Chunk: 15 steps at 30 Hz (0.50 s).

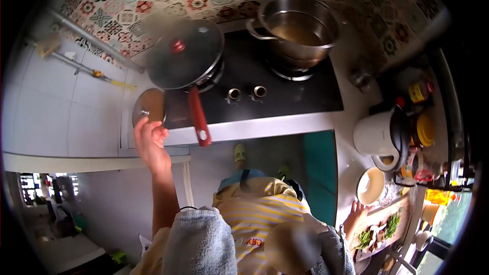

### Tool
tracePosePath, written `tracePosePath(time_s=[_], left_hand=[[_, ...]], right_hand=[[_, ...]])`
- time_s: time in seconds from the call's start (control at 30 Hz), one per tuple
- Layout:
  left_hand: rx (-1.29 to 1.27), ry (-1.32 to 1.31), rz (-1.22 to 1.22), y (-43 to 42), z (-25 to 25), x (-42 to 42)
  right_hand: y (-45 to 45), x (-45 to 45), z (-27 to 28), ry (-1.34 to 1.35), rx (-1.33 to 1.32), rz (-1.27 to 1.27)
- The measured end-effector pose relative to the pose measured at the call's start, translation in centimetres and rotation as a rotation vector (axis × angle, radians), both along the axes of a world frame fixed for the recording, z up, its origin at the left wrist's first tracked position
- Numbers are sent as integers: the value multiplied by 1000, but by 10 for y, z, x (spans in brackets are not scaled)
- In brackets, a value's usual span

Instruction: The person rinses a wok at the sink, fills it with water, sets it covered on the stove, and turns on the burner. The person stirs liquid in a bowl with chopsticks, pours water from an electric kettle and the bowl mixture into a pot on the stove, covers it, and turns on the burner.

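My left hand (150, 141) is at the counter's left end, beside a round lid (157, 103) with a small metal knob. Its fingers are partly bent and apart, with the fingertips just below the knob; no firm grip shows. My right hand (355, 217) rests at the edge of the right counter, fingers spread, holding nothing that I can see. It is nearest to a cutting board (376, 217) with chopped greens (392, 225) and other cut food, and a cream bowl (371, 186).
A covered pan (191, 63) sits on the left burner, its red handle (197, 117) jutting past the counter's front edge. On the right burner stands a steel pot (298, 28) with liquid inside. A white kettle (377, 132) and several jars are on the right.
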<state>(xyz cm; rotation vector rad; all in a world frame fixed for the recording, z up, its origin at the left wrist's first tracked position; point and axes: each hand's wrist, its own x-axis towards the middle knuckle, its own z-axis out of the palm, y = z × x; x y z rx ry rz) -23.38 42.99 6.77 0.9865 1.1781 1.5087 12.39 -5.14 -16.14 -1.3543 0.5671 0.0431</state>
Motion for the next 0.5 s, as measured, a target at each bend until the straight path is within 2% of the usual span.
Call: tracePosePath(time_s=[0.07,0.1,0.13,0.17,0.2,0.23,0.27,0.3,0.33,0.37,0.4,0.5], left_hand=[[-132,-60,101,21,-19,-32],[-220,-83,136,29,-30,-46],[-313,-106,164,34,-46,-60],[-391,-179,125,39,-71,-77],[-469,-249,82,43,-102,-97],[-545,-316,38,45,-127,-111],[-638,-303,10,47,-146,-118],[-727,-288,-18,49,-162,-122],[-814,-276,-45,54,-172,-121],[-833,-273,-78,60,-174,-120],[-854,-271,-106,62,-175,-118],[-878,-258,-129,71,-169,-118]], right_hand=[[8,-17,-1,102,-47,-195],[0,-18,-22,165,-13,-125],[5,-28,-31,316,-122,151],[63,-58,-12,141,-8,201],[115,-82,2,52,-174,478],[178,-102,45,113,-328,767],[214,-108,35,12,-409,1025],[252,-111,14,-121,-741,1104],[308,-118,42,-301,-918,1249],[354,-119,58,-518,-1104,1341],[385,-113,42,-790,-1163,1314],[461,-101,53,-823,-1294,1321]])
